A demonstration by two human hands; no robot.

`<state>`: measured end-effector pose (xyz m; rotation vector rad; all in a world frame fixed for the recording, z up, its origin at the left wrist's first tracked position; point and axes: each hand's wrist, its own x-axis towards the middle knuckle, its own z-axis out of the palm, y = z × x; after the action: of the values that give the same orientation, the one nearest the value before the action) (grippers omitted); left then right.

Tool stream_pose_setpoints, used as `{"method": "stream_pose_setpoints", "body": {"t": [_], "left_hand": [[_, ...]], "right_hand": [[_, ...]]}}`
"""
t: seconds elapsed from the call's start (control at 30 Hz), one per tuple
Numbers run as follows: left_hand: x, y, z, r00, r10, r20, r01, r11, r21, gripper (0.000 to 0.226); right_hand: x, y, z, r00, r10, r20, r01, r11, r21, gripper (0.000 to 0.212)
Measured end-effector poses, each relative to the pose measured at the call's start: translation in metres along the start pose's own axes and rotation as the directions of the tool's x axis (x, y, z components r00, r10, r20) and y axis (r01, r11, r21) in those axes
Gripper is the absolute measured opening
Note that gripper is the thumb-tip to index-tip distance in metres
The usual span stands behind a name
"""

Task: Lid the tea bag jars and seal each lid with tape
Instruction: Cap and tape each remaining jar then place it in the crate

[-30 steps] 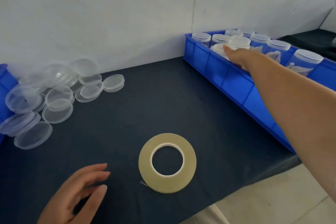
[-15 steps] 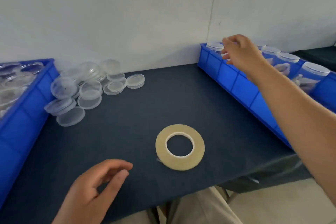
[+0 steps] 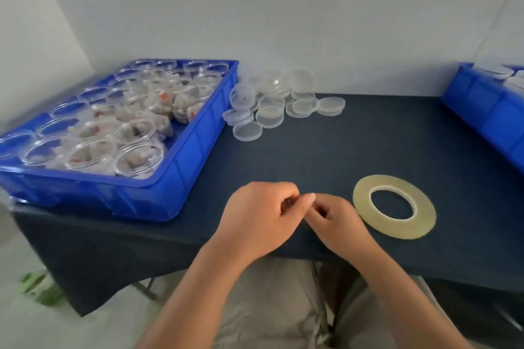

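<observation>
Tape roll [image 3: 397, 228] flat on table [image 3: 368, 144], just beside the right grip [image 3: 337, 221].

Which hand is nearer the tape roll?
Right. The right hand sits just left of the tape roll, almost touching its edge; the left hand is farther left, beyond the right hand.

left hand [image 3: 255, 219]: our fingers are curled, thumb [image 3: 304, 201] stretched toward the right hand | right hand [image 3: 338, 221]: just beside the left, fingers curled, fingertips touching the left thumb | hold: we cannot tell if something is pinched between them | forearms [image 3: 198, 289]: both bare, coming together from below
</observation>
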<state>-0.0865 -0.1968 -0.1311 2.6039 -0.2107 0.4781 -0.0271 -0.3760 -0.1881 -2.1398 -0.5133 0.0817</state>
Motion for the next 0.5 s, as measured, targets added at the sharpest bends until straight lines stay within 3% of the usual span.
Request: {"method": "stream_pose_setpoints", "body": {"t": [0.1,0.17,0.23,0.3,0.37,0.5], "left_hand": [[0.008,-0.022,-0.037,0.989,-0.070,-0.132,0.066,0.997,-0.037,0.050],[0.020,-0.049,-0.072,0.941,-0.211,-0.264,0.203,0.977,-0.058,0.045],[0.030,-0.082,-0.109,0.878,-0.346,-0.331,0.386,0.921,0.060,0.029],[0.034,-0.114,-0.138,0.829,-0.506,-0.238,0.559,0.754,0.345,0.019],[0.033,-0.134,-0.152,0.759,-0.648,-0.060,0.567,0.613,0.550,0.032],[0.031,-0.136,-0.151,0.748,-0.653,0.118,0.539,0.701,0.467,0.058]], "right_hand": [[-0.001,0.008,-0.003,0.999,0.008,-0.035,-0.007,0.999,0.039,0.054],[-0.002,0.009,-0.004,0.999,0.010,-0.038,-0.009,0.999,0.042,0.054],[-0.003,0.008,-0.003,0.999,0.018,-0.031,-0.018,1.000,0.016,0.054],[-0.003,0.007,-0.002,0.999,0.011,-0.034,-0.011,1.000,-0.010,0.053],[-0.004,0.006,-0.002,0.999,0.008,-0.045,-0.009,1.000,-0.023,0.053],[-0.006,0.006,-0.001,0.997,0.012,-0.074,-0.014,0.999,-0.029,0.053]]}}
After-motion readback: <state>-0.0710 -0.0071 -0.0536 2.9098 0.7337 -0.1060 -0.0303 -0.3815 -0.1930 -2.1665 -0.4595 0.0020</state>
